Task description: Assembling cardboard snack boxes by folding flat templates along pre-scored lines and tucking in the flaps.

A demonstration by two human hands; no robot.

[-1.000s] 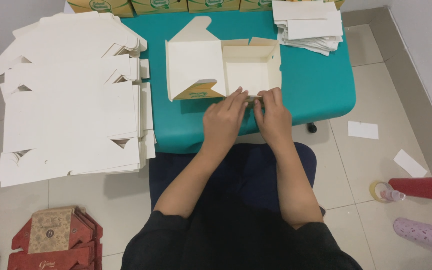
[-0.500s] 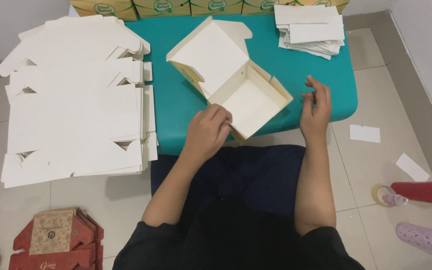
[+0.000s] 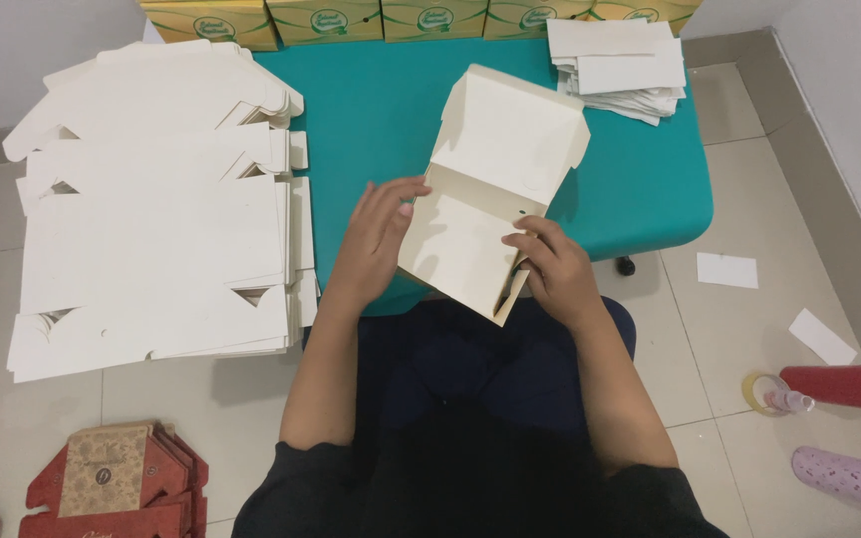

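A cream cardboard box (image 3: 485,214), half folded with its lid flap standing open toward the far side, sits at the near edge of the teal table (image 3: 371,130), its near corner jutting out over the person's lap. The left hand (image 3: 376,239) lies against the box's left side, fingers spread and loosely extended, the fingertips touching the left wall near the fold; it grips nothing. The right hand (image 3: 550,269) is at the box's near right corner, fingers curled and pinched together on the side flap there, thumb on top. So the box lies between the two hands, left hand flat on one side, right hand clamped on the opposite edge.

To the left, a broad stack of flat unfolded box blanks (image 3: 151,219) overhangs the table's left side. At the far right corner of the table lies a smaller pile of white paper sheets (image 3: 620,65). Along the far edge stands a row of green and yellow finished boxes (image 3: 351,18). On the tiled floor are red patterned cartons (image 3: 112,483) at lower left, and a red bottle (image 3: 844,387) at right
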